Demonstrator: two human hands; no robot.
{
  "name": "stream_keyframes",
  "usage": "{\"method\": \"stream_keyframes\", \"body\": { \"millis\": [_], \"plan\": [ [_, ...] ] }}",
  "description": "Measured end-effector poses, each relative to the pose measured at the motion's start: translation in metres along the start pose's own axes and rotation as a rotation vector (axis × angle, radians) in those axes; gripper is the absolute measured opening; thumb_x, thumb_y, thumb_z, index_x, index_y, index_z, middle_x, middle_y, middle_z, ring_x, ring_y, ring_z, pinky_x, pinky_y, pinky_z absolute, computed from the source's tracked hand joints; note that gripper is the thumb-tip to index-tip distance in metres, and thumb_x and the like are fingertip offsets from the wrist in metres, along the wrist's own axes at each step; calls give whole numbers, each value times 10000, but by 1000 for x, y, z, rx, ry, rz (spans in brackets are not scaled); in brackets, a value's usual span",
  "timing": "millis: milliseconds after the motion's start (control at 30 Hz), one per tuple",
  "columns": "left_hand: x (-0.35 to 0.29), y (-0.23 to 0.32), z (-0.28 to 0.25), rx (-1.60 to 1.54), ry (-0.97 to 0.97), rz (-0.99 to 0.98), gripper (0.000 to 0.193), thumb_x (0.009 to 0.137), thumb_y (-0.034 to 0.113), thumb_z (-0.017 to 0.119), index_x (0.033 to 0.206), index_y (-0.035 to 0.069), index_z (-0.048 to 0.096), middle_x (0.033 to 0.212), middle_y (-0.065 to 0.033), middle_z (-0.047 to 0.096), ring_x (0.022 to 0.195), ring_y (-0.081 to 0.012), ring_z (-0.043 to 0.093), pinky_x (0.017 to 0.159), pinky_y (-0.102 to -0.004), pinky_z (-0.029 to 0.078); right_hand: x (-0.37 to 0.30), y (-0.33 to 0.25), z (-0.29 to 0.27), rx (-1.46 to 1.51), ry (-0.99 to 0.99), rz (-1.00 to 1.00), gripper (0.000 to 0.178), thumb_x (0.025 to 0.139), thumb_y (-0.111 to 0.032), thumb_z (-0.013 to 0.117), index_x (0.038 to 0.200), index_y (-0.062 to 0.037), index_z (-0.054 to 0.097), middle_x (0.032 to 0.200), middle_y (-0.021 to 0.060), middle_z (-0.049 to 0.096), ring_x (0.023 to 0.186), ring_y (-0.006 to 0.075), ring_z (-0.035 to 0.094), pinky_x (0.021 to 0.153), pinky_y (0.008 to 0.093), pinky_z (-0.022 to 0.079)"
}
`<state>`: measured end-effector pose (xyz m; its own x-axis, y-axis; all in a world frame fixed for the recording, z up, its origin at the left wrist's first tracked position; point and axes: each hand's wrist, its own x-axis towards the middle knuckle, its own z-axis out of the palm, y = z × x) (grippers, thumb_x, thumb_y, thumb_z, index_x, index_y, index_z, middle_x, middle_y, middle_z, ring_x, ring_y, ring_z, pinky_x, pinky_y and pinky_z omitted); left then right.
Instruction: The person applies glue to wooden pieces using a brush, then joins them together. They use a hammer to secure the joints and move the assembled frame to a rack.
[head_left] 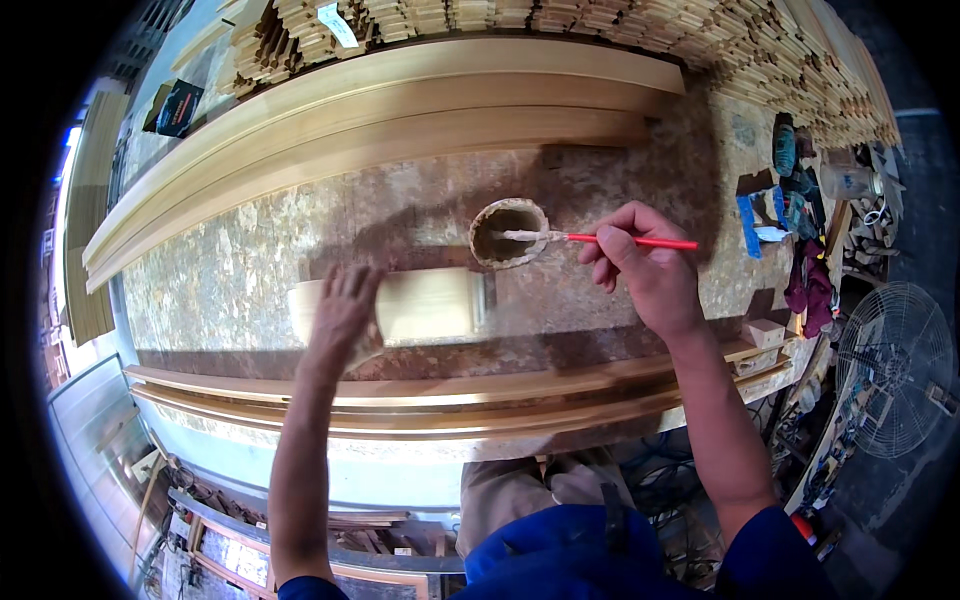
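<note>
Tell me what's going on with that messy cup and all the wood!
A person's right hand holds a red-handled brush, its whitish tip over the mouth of the crusty cup. The left hand is at the left part of a short pale board; blur hides whether its fingers grip it. Long wooden boards lie beyond the cup on the stained workbench.

Red-handled brush [582,238] over crusted cup [479,232], pale board [430,305] — blurred, apparently wooden
</note>
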<state>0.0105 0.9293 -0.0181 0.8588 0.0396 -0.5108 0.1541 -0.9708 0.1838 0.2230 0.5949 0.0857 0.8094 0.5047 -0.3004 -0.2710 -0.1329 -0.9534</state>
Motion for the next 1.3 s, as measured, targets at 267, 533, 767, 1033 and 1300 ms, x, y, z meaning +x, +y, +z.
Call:
{"method": "stream_keyframes", "body": {
  "millis": [267,533,767,1033,1300],
  "plan": [
    [-121,-31,-39,-1881,730,-39,861,911,356,661,1601,-61,360,1482,-267,558,1337,-382,596,1129,-539,509,-65,-42,-33,287,-38,76,170,1034,-111,641,1093,46,669,920,167,747,733,191,717,636,309,603],
    [-75,60,-38,-2661,857,437,790,871,374,721,1432,-102,434,1300,-255,553,1204,-399,562,1108,-493,483,-114,-27,29,478,-112,234,177,1058,-145,663,1048,26,616,874,217,741,682,241,735,601,353,638],
    [-68,87,-34,-2751,807,566,813,883,407,711,1448,-99,416,1305,-244,552,1215,-392,546,1102,-481,479,-109,-21,48,368,-185,268,151,1080,-131,614,991,-14,579,847,189,740,653,204,717,606,330,619],
    [-66,88,-35,-2778,823,550,757,899,470,655,1448,-24,488,1305,-242,559,1209,-415,564,1011,-543,534,-92,-11,32,330,-94,176,173,1089,-139,610,960,-35,559,822,162,730,620,177,702,559,314,608],
    [-65,82,-38,-2710,895,514,800,904,478,669,1489,-22,452,1353,-248,541,1218,-403,561,1074,-533,501,-83,-17,16,291,-1,87,165,1083,-144,615,972,-30,569,816,146,720,591,168,670,551,299,580]
  ]
}}
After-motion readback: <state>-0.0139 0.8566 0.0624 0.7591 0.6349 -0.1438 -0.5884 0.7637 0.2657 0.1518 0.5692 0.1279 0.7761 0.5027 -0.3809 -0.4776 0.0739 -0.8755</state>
